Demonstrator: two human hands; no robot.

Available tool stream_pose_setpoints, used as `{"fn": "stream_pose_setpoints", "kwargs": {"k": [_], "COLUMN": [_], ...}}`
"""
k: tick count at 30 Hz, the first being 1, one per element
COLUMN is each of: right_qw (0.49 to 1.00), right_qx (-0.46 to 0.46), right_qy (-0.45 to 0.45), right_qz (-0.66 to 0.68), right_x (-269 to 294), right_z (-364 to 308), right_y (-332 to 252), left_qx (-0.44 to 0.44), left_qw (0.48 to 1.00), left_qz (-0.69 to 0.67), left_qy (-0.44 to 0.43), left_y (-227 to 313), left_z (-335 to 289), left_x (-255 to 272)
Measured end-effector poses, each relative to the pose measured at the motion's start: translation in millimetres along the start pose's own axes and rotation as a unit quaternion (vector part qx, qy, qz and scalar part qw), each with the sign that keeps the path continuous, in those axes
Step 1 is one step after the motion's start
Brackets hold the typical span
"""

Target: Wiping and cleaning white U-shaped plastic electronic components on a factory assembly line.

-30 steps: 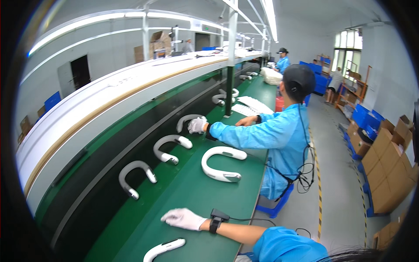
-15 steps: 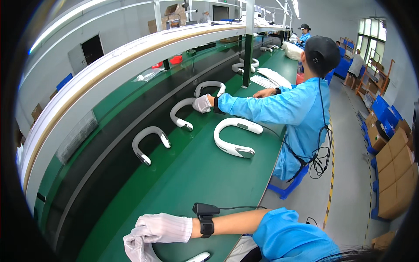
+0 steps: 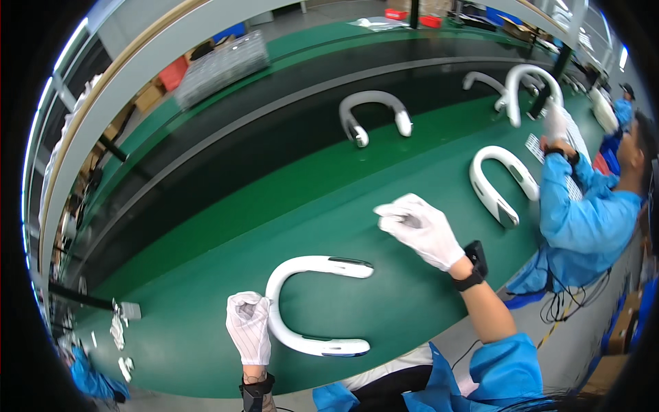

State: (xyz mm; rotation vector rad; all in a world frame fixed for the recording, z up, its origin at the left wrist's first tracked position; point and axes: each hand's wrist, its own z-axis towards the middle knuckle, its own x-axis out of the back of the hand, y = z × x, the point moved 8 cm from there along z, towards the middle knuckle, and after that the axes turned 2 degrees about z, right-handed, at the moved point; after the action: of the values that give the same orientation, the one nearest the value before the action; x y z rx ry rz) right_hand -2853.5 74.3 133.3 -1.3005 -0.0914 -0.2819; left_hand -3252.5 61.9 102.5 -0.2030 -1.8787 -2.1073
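Observation:
A white U-shaped neck fan (image 3: 276, 302) lies on the green bench in front of me, its two ends pointing right. At its bend is my left hand (image 3: 248, 328) in a white glove, fingers curled closed against or right beside the outer edge; what they hold, if anything, is hidden. My right hand (image 3: 420, 232), also gloved, is raised over the bench to the right of the fan. Its fingertips come together in a pinch toward the left, and I cannot make out anything between them. Both wrists wear black bands.
Another white neck fan (image 3: 486, 185) rests farther right; a grey-and-white one (image 3: 374, 99) lies on the dark belt. At right a co-worker (image 3: 583, 220) in blue holds up a neck fan (image 3: 513, 89). A wrapped clear bundle (image 3: 223, 69) sits beyond the belt, under the shelf rail (image 3: 137, 75).
My view has swung left and down. My hands, together before, are now apart: the right is raised away to the right. The co-worker has lifted a neck fan.

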Motion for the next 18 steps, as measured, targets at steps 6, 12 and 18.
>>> {"fn": "stream_pose_setpoints", "kwargs": {"k": [6,12,18], "right_qw": [0.996,0.995,0.985], "right_qx": [-0.038,-0.023,0.044], "right_qy": [-0.051,-0.088,-0.120], "right_qz": [0.066,-0.039,-0.117], "right_x": [-36.5,-75.5,-109.3], "right_z": [-14.5,-15.5,1.0], "right_y": [23.0,-5.7,-19.9], "left_qx": [0.042,0.119,0.114], "left_qw": [0.998,0.962,0.958], "left_qz": [-0.037,-0.242,-0.262], "left_qy": [-0.011,-0.046,-0.024], "left_y": [-2.2,-11.3,-1.0], "left_z": [-15.7,-18.5,-19.0], "left_x": [9.5,-9.9,1.6]}}
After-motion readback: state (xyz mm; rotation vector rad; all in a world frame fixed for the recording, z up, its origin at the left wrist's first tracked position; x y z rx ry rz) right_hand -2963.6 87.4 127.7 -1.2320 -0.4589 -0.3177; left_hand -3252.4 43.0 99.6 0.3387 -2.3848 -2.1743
